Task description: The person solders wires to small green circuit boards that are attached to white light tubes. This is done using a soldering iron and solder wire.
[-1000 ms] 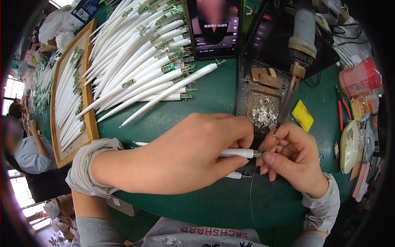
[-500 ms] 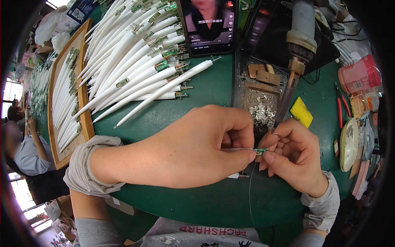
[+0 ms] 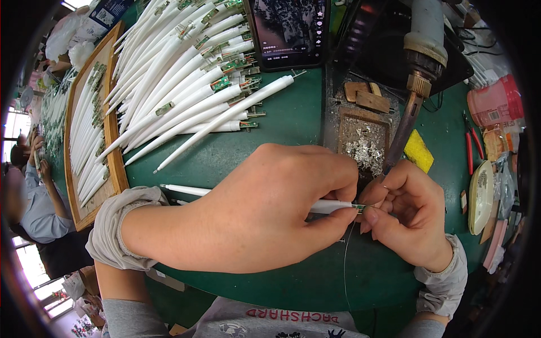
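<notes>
My left hand (image 3: 270,208) grips a white tapered tube (image 3: 331,207) near its wide end; a slim white tip shows left of the hand and looks like its other end. From the wide end sticks a small green circuit board (image 3: 358,208). My right hand (image 3: 408,211) has thumb and forefinger pinched at the board's end, on what looks like a thin wire (image 3: 346,265) that hangs down toward my lap. Just above the right fingers, a soldering iron (image 3: 401,135) points downward, its tip close to the forefinger.
Many white tubes with circuit boards (image 3: 186,96) lie piled at the left, beside a wooden-framed tray (image 3: 120,169). A phone (image 3: 290,34) stands behind. Solder scraps fill a small tray (image 3: 389,132). A yellow sponge (image 3: 418,151), red-handled pliers (image 3: 469,152) and a pale dish (image 3: 479,197) lie right.
My left hand has dropped slightly and tilted, exposing more of the white tube on both sides. The right hand stays at the board. The view has shifted slightly, and the phone picture differs.
</notes>
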The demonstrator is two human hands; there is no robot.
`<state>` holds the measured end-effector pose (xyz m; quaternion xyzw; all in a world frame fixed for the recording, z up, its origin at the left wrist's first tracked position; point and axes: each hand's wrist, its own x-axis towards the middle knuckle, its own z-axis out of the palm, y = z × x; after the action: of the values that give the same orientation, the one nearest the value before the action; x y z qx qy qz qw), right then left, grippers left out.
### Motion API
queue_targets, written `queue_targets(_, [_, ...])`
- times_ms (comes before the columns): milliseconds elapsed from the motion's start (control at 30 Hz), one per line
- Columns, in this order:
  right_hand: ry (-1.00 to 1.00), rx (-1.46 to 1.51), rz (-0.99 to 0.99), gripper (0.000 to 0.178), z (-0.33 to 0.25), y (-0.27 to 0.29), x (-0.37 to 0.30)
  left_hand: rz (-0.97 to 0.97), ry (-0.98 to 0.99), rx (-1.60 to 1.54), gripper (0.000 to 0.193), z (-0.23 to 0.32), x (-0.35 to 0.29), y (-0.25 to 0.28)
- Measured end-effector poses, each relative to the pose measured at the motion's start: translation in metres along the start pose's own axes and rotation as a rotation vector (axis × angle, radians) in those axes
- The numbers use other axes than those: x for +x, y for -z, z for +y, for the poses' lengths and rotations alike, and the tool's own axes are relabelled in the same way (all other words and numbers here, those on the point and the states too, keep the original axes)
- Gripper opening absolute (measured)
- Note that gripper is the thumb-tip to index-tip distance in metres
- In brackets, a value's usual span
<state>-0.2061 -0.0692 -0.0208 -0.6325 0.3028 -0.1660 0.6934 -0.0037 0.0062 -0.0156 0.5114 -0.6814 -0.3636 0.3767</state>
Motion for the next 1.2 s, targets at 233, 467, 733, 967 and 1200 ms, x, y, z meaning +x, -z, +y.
queue_targets(233, [0.014,0.020,-0.034,0.016,0.001,0.002,0.002,0.020,-0.019,-0.021,0.009,-0.002,0.000,-0.001])
queue_targets(467, [0.004,0.051,-0.034,0.016,0.000,0.004,0.004,0.022,-0.058,0.036,0.010,-0.004,0.001,-0.001])
queue_targets(733, [0.097,0.103,0.101,0.026,0.004,0.000,0.006,0.060,0.135,-0.034,0.009,0.000,0.005,0.002])
queue_targets(967, [0.199,-0.020,0.080,0.014,-0.004,-0.004,0.000,0.109,0.133,-0.113,0.007,0.000,0.004,0.003])
queue_targets(1200, [0.238,-0.010,0.134,0.015,-0.003,-0.008,0.001,0.132,0.095,-0.194,0.007,0.002,0.004,0.004])
